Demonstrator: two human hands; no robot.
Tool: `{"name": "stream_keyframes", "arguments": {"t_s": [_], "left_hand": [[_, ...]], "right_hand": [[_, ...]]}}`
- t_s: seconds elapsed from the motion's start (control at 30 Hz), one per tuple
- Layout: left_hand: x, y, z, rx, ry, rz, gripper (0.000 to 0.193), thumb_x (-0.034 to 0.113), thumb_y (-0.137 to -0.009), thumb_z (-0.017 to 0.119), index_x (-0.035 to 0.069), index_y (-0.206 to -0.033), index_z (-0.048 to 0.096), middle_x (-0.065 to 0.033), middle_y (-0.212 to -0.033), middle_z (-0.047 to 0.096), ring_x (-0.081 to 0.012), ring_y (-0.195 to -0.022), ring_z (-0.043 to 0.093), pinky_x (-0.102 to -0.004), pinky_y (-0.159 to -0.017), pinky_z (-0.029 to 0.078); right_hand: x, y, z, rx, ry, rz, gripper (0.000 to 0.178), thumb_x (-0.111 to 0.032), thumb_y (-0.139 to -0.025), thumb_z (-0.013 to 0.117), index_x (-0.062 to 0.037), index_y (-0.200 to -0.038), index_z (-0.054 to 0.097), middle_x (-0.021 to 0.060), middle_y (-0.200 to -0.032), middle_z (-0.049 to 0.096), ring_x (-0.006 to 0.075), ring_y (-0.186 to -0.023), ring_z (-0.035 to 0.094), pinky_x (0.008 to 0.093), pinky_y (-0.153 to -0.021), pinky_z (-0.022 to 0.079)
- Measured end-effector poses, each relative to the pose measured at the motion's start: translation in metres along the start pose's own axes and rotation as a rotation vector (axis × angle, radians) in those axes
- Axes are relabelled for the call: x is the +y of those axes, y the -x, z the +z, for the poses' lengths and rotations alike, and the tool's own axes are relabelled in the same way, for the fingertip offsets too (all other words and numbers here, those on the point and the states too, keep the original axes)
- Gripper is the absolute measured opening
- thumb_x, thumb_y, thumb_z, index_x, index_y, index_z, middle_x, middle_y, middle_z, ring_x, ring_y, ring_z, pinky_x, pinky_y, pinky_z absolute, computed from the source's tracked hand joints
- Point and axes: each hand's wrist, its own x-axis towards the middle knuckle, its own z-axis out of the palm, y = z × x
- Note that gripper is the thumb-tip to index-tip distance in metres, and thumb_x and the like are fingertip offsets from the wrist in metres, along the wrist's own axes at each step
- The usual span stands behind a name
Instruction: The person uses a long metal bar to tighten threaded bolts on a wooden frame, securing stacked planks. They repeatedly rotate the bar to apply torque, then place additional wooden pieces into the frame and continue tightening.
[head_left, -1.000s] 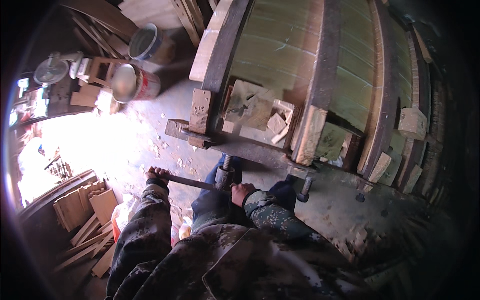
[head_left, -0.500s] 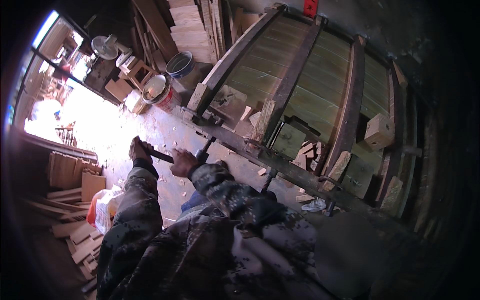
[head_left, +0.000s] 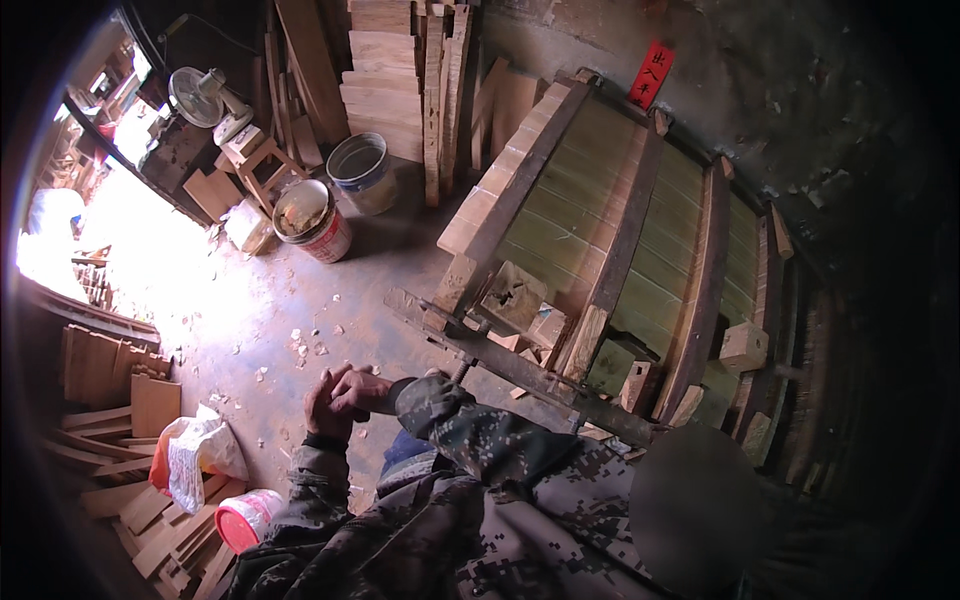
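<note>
My left hand [head_left: 326, 410] and my right hand [head_left: 360, 390] are close together in front of my body, low over the floor. Both look closed. The dark bar they were at earlier is not clearly visible; whatever they hold is hidden. Just right of my right hand, a threaded clamp screw [head_left: 462, 369] sticks out of a dark clamp beam [head_left: 520, 368]. Beyond that beam, a wide panel of wooden boards [head_left: 572, 210] lies between long dark clamp bars [head_left: 628, 225]. Wood blocks [head_left: 583, 345] sit at the bars' near ends.
Two buckets [head_left: 358, 165] stand ahead, near a fan [head_left: 205, 100] and a stool [head_left: 262, 165]. Stacked boards [head_left: 383, 85] lean at the back. On the left lie wood offcuts [head_left: 165, 520], a plastic bag [head_left: 200, 455] and a red-white tub [head_left: 248, 518]. Chips litter the floor [head_left: 300, 300].
My hands, earlier apart along a dark bar, have come together. My left hand has moved nearer and slightly right. The view has shifted, bringing the tub on the left into sight.
</note>
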Motion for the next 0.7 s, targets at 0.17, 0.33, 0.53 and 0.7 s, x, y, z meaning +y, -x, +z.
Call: {"name": "stream_keyframes", "arguments": {"t_s": [0.17,0.33,0.53,0.7], "left_hand": [[0.007,-0.019,0.004,-0.061,0.224,-0.129,0.063,0.054,-0.094,0.046,-0.005,-0.109,0.064,-0.0297,-0.116,0.062,-0.0452,-0.104,0.06,-0.0525,-0.095,0.048],[-0.007,-0.022,-0.007,-0.123,0.238,-0.082,0.059,0.054,-0.094,0.047,-0.002,-0.102,0.061,-0.028,-0.109,0.062,-0.0461,-0.104,0.058,-0.0551,-0.095,0.046],[-0.034,-0.002,0.007,0.004,-0.258,0.276,0.05,0.046,-0.09,0.05,-0.001,-0.1,0.062,-0.0194,-0.104,0.067,-0.0371,-0.099,0.062,-0.0462,-0.093,0.05],[-0.077,0.039,0.058,-0.115,-0.2,0.376,0.043,0.034,-0.091,0.046,-0.004,-0.098,0.065,-0.0176,-0.102,0.069,-0.0293,-0.096,0.065,-0.0383,-0.092,0.05]], "right_hand": [[0.009,-0.017,0.015,0.317,0.28,-0.161,0.037,-0.027,-0.087,0.064,0.0002,-0.112,0.066,0.0172,-0.114,0.066,0.029,-0.11,0.062,0.0364,-0.096,0.046],[0.027,-0.031,0.021,0.628,0.814,-0.175,0.026,-0.025,-0.091,0.049,-0.0069,-0.097,0.067,0.0142,-0.106,0.066,0.0308,-0.1,0.064,0.0412,-0.088,0.05],[0.022,-0.041,0.026,0.796,0.896,-0.158,0.043,-0.037,-0.09,0.046,-0.0021,-0.106,0.065,0.022,-0.106,0.068,0.0373,-0.105,0.065,0.0464,-0.092,0.051],[0.051,0.052,0.041,0.909,0.588,-0.578,0.036,-0.032,-0.09,0.051,-0.004,-0.103,0.069,0.0254,-0.095,0.068,0.0387,-0.094,0.067,0.0474,-0.085,0.054]]}}
